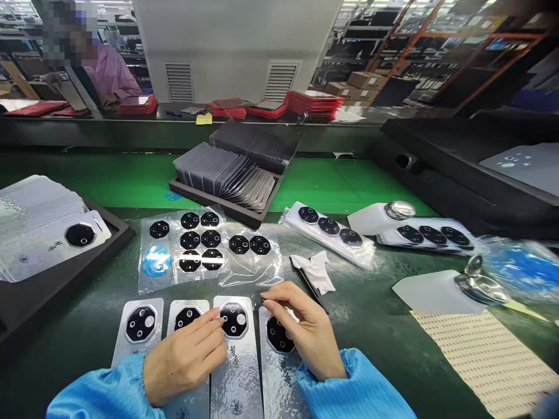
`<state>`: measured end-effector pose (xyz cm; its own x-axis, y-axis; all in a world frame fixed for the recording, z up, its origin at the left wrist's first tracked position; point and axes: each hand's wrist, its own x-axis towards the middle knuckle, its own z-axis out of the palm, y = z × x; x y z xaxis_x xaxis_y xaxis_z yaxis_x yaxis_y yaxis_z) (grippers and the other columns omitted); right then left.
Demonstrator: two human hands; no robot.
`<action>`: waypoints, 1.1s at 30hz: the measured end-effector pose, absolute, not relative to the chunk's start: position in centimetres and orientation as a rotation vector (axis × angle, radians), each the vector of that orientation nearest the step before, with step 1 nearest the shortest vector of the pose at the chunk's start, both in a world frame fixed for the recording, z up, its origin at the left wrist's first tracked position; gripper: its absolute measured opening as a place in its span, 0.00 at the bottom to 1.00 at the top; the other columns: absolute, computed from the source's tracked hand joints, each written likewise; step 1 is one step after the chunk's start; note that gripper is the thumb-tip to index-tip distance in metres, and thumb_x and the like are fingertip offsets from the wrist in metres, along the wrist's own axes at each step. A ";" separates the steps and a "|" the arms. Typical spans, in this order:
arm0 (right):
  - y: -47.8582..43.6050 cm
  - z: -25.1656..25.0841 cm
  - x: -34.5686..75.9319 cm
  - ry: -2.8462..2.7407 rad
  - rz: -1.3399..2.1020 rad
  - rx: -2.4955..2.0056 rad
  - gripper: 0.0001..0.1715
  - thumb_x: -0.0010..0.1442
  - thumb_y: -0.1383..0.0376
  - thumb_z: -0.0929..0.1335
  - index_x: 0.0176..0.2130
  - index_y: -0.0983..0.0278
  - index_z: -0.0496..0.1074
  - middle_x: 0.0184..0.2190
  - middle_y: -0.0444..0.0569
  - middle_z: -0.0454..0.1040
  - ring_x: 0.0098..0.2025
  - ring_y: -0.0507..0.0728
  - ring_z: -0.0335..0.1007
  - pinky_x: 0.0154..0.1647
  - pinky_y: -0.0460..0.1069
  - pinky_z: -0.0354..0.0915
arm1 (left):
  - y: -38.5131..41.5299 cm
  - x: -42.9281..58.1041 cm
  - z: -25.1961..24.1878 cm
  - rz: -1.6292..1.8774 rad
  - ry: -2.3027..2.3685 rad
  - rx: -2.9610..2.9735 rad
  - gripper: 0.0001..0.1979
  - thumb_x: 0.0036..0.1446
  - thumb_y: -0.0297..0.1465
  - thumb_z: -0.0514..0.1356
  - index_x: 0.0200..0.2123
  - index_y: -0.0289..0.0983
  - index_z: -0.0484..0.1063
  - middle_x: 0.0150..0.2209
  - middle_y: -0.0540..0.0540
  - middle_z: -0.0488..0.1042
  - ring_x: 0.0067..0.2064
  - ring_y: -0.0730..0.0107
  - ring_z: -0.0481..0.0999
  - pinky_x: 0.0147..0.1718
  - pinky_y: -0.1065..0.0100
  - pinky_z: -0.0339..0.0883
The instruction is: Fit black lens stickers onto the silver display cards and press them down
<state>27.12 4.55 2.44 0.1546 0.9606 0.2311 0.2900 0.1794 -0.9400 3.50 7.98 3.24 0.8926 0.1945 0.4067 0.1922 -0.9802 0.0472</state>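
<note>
Fingers [208, 321] of left hand [183, 358] rest loosely on one glossy silver cover [238, 372]; right hand [308, 337] pinches another cover [273, 372].

- Third back cover [240, 378] from the left: two dark brush-style characters below the camera ring, too small to read.
- Same cover, lower end: small round emblem, illegible.
- Top cover [48, 247] in the left tray [87, 273]: faint mark beside the ring, unreadable.
- No legible text, number or brand.

Four silver back covers [238, 372], flat, side by side, octagonal black camera rings [233, 320]
</note>
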 end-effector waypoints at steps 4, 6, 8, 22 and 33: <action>4.7 2.5 26.7 -1.478 0.710 -1.262 0.07 0.63 0.67 0.66 0.38 0.61 0.75 0.34 0.47 0.73 0.36 0.54 0.71 0.37 0.48 0.67 | 8.1 3.6 3.3 0.624 0.309 3.079 0.13 0.65 0.18 0.47 0.33 0.30 0.69 0.32 0.45 0.72 0.45 0.65 0.77 0.60 0.52 0.65; 4.5 2.6 26.5 -1.491 0.717 -1.292 0.06 0.63 0.66 0.66 0.40 0.61 0.73 0.34 0.47 0.73 0.35 0.54 0.71 0.37 0.48 0.68 | 8.1 3.6 3.3 0.599 0.309 3.096 0.13 0.65 0.18 0.47 0.34 0.30 0.69 0.31 0.46 0.72 0.45 0.65 0.77 0.60 0.51 0.65; 4.4 3.0 26.2 -1.510 0.727 -1.334 0.05 0.63 0.65 0.66 0.39 0.62 0.72 0.33 0.47 0.74 0.34 0.54 0.71 0.35 0.48 0.68 | 8.2 3.5 3.3 0.580 0.303 3.102 0.12 0.64 0.18 0.47 0.35 0.30 0.69 0.32 0.46 0.72 0.46 0.64 0.76 0.61 0.52 0.64; 4.8 2.0 22.0 -1.960 0.222 -1.355 0.11 0.65 0.74 0.60 0.36 0.65 0.69 0.37 0.53 0.70 0.38 0.57 0.65 0.37 0.51 0.65 | 8.0 3.6 3.1 0.605 0.322 3.126 0.11 0.64 0.18 0.49 0.34 0.29 0.69 0.31 0.45 0.71 0.41 0.66 0.76 0.59 0.52 0.66; 4.5 1.7 21.4 -2.195 -0.045 -1.364 0.15 0.67 0.75 0.57 0.36 0.65 0.69 0.43 0.55 0.70 0.44 0.59 0.61 0.41 0.53 0.60 | 8.0 3.6 3.1 0.619 0.330 3.150 0.12 0.63 0.18 0.49 0.32 0.30 0.69 0.31 0.46 0.71 0.40 0.67 0.76 0.60 0.55 0.65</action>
<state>21.38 4.45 1.72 -0.3343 0.8194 0.4657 0.8379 0.4846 -0.2511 3.65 8.05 3.07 0.9058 0.1828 0.3823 0.2157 -0.9755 -0.0445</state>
